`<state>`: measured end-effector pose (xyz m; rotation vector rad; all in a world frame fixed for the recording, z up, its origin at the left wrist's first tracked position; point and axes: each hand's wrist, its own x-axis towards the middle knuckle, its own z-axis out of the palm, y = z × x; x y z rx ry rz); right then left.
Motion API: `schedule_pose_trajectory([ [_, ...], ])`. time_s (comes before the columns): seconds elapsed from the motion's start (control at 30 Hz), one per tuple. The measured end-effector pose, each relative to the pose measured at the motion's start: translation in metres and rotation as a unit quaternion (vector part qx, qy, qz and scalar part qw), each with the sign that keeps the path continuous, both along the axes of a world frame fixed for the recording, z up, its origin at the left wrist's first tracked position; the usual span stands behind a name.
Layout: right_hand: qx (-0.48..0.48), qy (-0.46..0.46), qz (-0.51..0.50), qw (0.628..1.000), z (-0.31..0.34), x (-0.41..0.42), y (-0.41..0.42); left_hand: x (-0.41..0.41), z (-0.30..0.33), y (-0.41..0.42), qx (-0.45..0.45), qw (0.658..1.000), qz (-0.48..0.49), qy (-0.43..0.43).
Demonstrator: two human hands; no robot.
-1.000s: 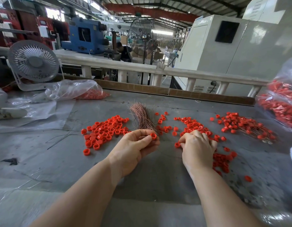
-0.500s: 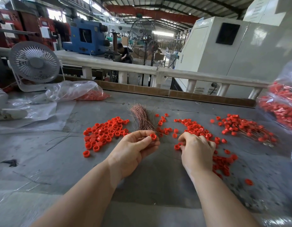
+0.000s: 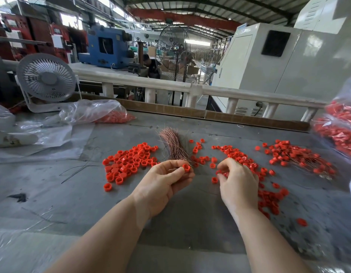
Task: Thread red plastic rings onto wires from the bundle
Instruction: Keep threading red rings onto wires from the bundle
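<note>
A bundle of thin copper wires [image 3: 173, 145] lies on the grey table [image 3: 92, 194], its near end under my left hand [image 3: 162, 184]. That hand pinches one red ring [image 3: 186, 168] between thumb and fingertips. My right hand [image 3: 237, 182] hovers over scattered red rings [image 3: 237, 154], its fingers curled around a small red piece that I can barely see. A heap of loose red rings [image 3: 131, 162] lies to the left of the bundle. Rings threaded on wires [image 3: 300, 156] are piled at the right.
A small white fan [image 3: 45, 79] stands at the back left beside clear plastic bags [image 3: 92, 113], one holding red parts. Another bag of red parts [image 3: 340, 131] sits at the right edge. A wooden strip [image 3: 210, 115] and white railing border the table's far side.
My right hand has lifted a little off the rings and its fingers have curled inward. The left hand keeps its hold on the red ring, almost unmoved.
</note>
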<state>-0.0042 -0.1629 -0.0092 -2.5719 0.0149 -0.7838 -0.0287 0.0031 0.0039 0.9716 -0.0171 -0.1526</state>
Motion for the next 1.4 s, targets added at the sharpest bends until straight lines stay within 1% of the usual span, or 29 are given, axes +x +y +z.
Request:
schedule_pose_trajectory([
  [0.07,0.094,-0.009,0.049,0.994,0.002,0.0,0.002,0.0,0.0,0.0,0.001,1.0,0.001,0.001],
  [0.2,0.203,0.01,0.132,0.97,0.004,0.0,0.009,-0.001,0.0,-0.001,0.008,1.0,0.006,-0.001],
  [0.37,0.249,0.04,0.203,0.946,0.004,-0.003,0.017,-0.001,0.001,-0.002,0.015,1.0,0.013,-0.008],
  [0.47,0.256,0.04,0.234,0.937,0.007,-0.006,0.021,-0.001,0.0,-0.001,0.014,1.0,0.017,-0.012],
  [0.57,0.292,0.038,0.264,0.919,0.011,-0.009,0.024,0.0,0.0,0.0,0.011,0.999,0.025,-0.024],
  [0.77,0.407,0.018,0.254,0.877,0.013,-0.007,0.023,0.0,0.001,-0.001,0.012,0.998,0.039,-0.037],
  [0.87,0.435,0.038,0.26,0.861,0.014,-0.007,0.025,0.0,0.001,0.0,0.014,0.998,0.042,-0.039],
  [1.0,0.483,0.07,0.278,0.827,0.015,-0.009,0.028,-0.001,0.0,0.001,0.011,0.998,0.04,-0.044],
  [1.27,0.528,0.097,0.291,0.792,0.016,-0.01,0.028,-0.001,0.002,0.001,0.003,0.998,0.034,-0.051],
  [1.4,0.532,0.098,0.288,0.79,0.015,-0.009,0.028,-0.001,0.002,0.001,0.003,0.998,0.031,-0.052],
])
